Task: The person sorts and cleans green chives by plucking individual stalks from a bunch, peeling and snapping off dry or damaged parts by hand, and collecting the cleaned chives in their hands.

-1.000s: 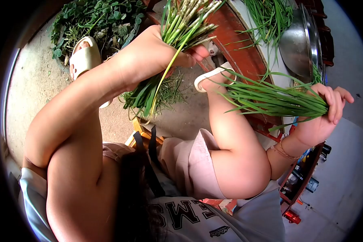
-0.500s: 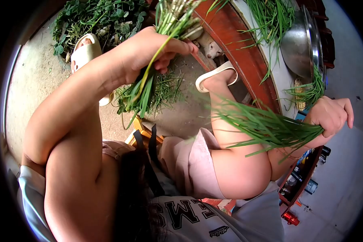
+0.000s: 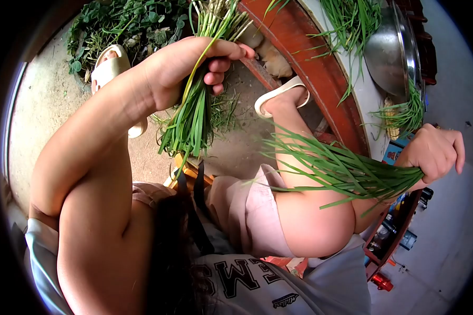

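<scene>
Pale-ended green bunch [image 3: 192, 118] in your left hand [image 3: 202, 68], it hung above the floor [image 3: 47, 115], outside the long red-brown edge of the table [image 3: 326, 68]; its white ends were up, its leaves down, and your fingers were curled round it, one tip pointing outward. Your right hand [image 3: 431, 155], near the table's near corner, gripped a second green bunch [image 3: 352, 168] by one end, leaves fanned above your right leg [image 3: 310, 220]; most fingers were folded round it, one standing out. At that corner lay corn [image 3: 391, 118] beside a small green spray [image 3: 411, 107]. Farther along, loose greens [image 3: 349, 26] trailed toward the long edge, next to a metal bowl [image 3: 389, 52]. Under that edge showed a pale-furred animal [image 3: 275, 62]. Leafy plants [image 3: 134, 26] lay heaped by your left sandal [image 3: 110, 68].
</scene>
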A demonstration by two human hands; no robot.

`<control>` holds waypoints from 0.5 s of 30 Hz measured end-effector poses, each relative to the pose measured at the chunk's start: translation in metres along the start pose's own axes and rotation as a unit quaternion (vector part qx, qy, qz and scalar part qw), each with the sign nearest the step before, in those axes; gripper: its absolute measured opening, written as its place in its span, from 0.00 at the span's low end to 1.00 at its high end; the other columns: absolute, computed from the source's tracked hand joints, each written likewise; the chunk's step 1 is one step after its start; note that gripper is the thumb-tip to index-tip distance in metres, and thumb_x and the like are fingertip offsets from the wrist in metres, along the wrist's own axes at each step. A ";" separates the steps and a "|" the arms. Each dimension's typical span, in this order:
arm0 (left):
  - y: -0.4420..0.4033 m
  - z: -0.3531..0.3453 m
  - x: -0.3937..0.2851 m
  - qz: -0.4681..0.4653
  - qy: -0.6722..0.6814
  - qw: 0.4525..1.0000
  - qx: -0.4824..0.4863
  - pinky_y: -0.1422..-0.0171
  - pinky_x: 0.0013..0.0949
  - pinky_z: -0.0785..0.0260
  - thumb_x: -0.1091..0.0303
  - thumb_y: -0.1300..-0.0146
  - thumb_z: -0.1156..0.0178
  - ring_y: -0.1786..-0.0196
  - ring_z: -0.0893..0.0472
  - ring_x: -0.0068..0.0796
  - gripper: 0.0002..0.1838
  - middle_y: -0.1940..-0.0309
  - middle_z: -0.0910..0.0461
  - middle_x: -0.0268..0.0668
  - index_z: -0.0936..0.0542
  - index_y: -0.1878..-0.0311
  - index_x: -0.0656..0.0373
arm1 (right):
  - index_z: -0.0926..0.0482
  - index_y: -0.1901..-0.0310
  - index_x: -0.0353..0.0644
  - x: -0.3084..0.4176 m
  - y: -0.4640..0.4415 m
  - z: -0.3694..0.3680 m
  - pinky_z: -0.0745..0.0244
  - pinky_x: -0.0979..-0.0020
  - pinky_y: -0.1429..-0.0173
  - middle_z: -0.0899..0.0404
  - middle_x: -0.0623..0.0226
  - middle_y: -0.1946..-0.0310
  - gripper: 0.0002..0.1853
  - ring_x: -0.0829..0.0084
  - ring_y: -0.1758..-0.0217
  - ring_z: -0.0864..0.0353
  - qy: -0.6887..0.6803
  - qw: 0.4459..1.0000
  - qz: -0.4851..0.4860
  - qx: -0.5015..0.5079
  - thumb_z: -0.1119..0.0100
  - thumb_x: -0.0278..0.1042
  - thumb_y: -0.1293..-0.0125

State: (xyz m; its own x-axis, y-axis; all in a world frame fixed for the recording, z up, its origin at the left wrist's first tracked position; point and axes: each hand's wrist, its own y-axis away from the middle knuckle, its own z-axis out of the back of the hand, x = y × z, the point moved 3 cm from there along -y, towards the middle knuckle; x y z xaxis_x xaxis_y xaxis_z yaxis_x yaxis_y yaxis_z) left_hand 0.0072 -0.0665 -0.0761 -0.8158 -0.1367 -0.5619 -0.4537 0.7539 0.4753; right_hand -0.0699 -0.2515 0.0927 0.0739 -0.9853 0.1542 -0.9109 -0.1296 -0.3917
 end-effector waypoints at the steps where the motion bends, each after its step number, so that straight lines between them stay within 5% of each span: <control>1: -0.001 0.000 0.000 0.001 0.011 1.000 0.004 0.76 0.19 0.43 0.70 0.48 0.49 0.86 0.41 0.12 0.11 0.88 0.42 0.21 0.28 0.61 0.61 | 0.36 0.81 0.41 0.000 0.000 0.001 0.64 0.81 0.90 0.47 0.71 0.96 0.06 0.86 0.95 0.54 0.001 1.000 0.004 -0.001 0.57 0.19 0.50; 8: -0.005 0.003 0.002 -0.008 0.088 0.996 -0.010 0.66 0.23 0.36 0.70 0.49 0.51 0.81 0.36 0.14 0.16 0.84 0.37 0.25 0.32 0.56 0.66 | 0.36 0.81 0.42 0.007 0.003 0.002 0.64 0.81 0.90 0.47 0.72 0.96 0.07 0.86 0.96 0.55 0.029 0.999 -0.012 -0.011 0.57 0.20 0.50; 11: -0.004 0.001 0.000 0.019 0.128 0.991 0.016 0.52 0.31 0.32 0.73 0.50 0.53 0.74 0.29 0.20 0.16 0.77 0.32 0.29 0.32 0.56 0.66 | 0.38 0.82 0.43 0.011 0.003 0.005 0.64 0.82 0.90 0.48 0.74 0.97 0.08 0.86 0.96 0.56 0.068 0.997 -0.022 -0.024 0.59 0.23 0.48; 15: -0.005 -0.002 0.001 0.012 0.115 0.991 0.062 0.51 0.34 0.32 0.75 0.49 0.53 0.68 0.26 0.24 0.15 0.73 0.29 0.32 0.32 0.56 0.65 | 0.39 0.78 0.44 0.013 0.005 0.021 0.64 0.83 0.90 0.48 0.76 0.93 0.13 0.86 0.95 0.57 0.224 0.966 -0.056 -0.120 0.65 0.36 0.37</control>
State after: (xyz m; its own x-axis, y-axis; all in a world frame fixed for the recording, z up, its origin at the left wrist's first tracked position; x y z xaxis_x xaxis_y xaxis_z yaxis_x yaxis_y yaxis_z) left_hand 0.0078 -0.0717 -0.0775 -0.8928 -0.2487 -0.3756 -0.3963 0.8301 0.3922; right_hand -0.0652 -0.2672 0.0735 0.0427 -0.8122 0.5818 -0.9792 -0.1498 -0.1372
